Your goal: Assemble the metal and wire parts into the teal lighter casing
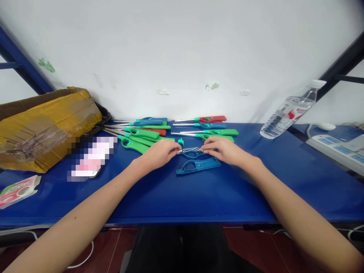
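Note:
My left hand (160, 153) is closed in a pinch on the end of a thin metal rod, mostly hidden by the fingers. Loops of thin white wire (191, 149) run from there to my right hand (223, 149), which pinches a small lighter inner part, largely covered. Just beneath the wires lies one blue lighter casing half (193, 154), partly hidden by my right fingers. A second blue casing half (199, 165), hollow side up, rests nearer to me. A small teal collar piece (181, 141) sits beside my left fingertips.
Long-necked lighters in green (143, 133), blue and red lie in two groups along the wall. At left are a taped cardboard box (48, 132), a blurred-out phone (93, 157) and a card (19, 190). A water bottle (292, 112) and a power strip (335, 151) are at right.

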A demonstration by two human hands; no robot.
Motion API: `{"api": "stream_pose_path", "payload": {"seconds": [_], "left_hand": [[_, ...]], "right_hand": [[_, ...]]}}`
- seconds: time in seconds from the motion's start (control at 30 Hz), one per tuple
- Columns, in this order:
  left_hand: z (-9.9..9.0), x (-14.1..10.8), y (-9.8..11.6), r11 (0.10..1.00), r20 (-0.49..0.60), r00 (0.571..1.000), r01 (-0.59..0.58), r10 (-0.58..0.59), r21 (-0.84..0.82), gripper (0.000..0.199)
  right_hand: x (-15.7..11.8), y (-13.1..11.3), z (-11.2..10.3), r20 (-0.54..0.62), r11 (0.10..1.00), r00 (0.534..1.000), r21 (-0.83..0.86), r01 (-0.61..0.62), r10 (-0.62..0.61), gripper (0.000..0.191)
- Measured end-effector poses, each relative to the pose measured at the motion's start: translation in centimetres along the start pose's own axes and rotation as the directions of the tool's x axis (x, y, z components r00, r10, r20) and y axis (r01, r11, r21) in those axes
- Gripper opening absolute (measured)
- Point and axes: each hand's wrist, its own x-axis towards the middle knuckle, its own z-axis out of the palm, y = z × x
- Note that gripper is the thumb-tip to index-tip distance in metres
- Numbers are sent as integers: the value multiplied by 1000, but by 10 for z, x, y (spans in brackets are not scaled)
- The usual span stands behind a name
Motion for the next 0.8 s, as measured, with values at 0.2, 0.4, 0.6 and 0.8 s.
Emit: {"api": "stream_pose_path", "payload": {"seconds": [0.2,0.4,0.6,0.8], "left_hand": [[1,0,0,1000,-33,999,-21,21,-3,20],[1,2,2,999,-52,999,-14,12,-35,15],[-1,2,1,1000,-44,999,-22,21,-19,12],[0,-1,1,996,-35,999,-4,7,92,15]], "right_hand": [[1,-2,-1,4,1000,1000,-12,-3,3,27],[0,-3,-2,6,1000,1000,-12,-4,4,26],[1,-5,-3,13,1000,1000,-20,-17,17,26],[0,-4,-1,0,999,1000,-31,-14,14,26]]}}
